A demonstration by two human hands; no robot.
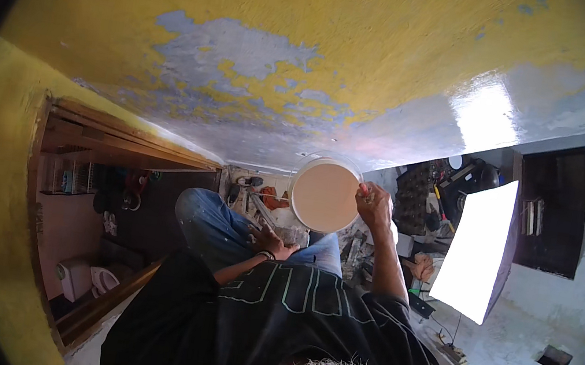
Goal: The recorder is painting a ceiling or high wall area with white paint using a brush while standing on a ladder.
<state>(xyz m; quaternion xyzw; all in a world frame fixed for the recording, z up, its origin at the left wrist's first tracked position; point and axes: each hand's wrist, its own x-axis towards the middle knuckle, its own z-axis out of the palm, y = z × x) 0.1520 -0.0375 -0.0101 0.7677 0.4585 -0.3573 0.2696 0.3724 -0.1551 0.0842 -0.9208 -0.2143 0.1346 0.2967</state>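
Note:
A round white bucket [325, 196] filled with beige paint is lifted in front of my knees. My right hand [374, 205] grips its rim on the right side, near a small red piece. My left hand [274, 243], with a dark band at the wrist, rests on my blue-jeaned thigh just below and left of the bucket. A thin pale stick [261, 210] runs up and left from this hand; I cannot tell whether the fingers hold it. My black shirt fills the lower middle of the view.
A yellow wall [310, 44] with peeled grey patches spans the top. At left, a wooden door frame [128, 142] opens onto a small room with a white toilet [77, 278]. A bright white light panel [477, 251] stands at right, with cluttered tools [428, 193] behind the bucket.

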